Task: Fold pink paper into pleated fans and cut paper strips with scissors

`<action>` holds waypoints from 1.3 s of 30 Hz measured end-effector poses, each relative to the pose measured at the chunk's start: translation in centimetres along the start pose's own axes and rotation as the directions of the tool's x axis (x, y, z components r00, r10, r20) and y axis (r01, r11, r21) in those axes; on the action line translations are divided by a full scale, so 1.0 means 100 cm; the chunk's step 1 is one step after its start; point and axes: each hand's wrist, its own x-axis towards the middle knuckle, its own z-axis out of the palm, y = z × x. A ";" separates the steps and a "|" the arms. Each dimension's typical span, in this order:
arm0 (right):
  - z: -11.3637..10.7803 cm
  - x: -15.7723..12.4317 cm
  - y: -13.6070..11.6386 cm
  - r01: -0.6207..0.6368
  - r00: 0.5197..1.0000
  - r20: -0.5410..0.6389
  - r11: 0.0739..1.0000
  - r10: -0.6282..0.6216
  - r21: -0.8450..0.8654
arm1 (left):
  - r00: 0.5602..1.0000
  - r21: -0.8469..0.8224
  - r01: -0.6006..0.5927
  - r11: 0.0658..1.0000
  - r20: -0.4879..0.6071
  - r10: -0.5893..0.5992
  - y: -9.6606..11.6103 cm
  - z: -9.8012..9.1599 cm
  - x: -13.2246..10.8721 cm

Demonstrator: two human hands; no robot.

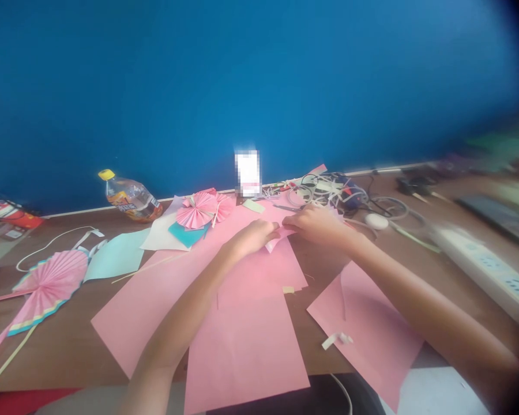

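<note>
My left hand and my right hand are close together over the middle of the table. Between them is a small pale pink piece of paper, pinched in the fingers of both. Pink paper sheets lie spread beneath my hands and arms. A thin dark object, too small to name, lies just beyond my right hand. Farther left, pink pleated paper rosettes rest on white paper and a teal piece. A pink pleated fan with blue and yellow edging lies at the left.
A plastic bottle with a yellow cap leans near the blue wall. Tangled cables and paper strips lie at the back right. A white power strip and a dark phone-like slab are at the right. Another pink sheet overhangs the front edge.
</note>
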 end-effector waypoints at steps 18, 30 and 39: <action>-0.005 -0.005 0.021 -0.021 0.998 0.057 0.978 0.009 0.208 | 0.923 0.068 0.093 0.993 0.368 -0.112 -0.007 -0.032 -0.019; -0.006 -0.007 0.029 -0.047 0.991 0.136 0.871 -0.023 0.490 | 0.889 0.081 0.208 0.975 0.400 -0.223 -0.043 -0.057 -0.036; -0.006 -0.009 0.024 -0.040 0.992 0.125 0.914 -0.012 0.404 | 0.896 0.018 0.223 0.975 0.391 -0.212 -0.063 -0.054 -0.036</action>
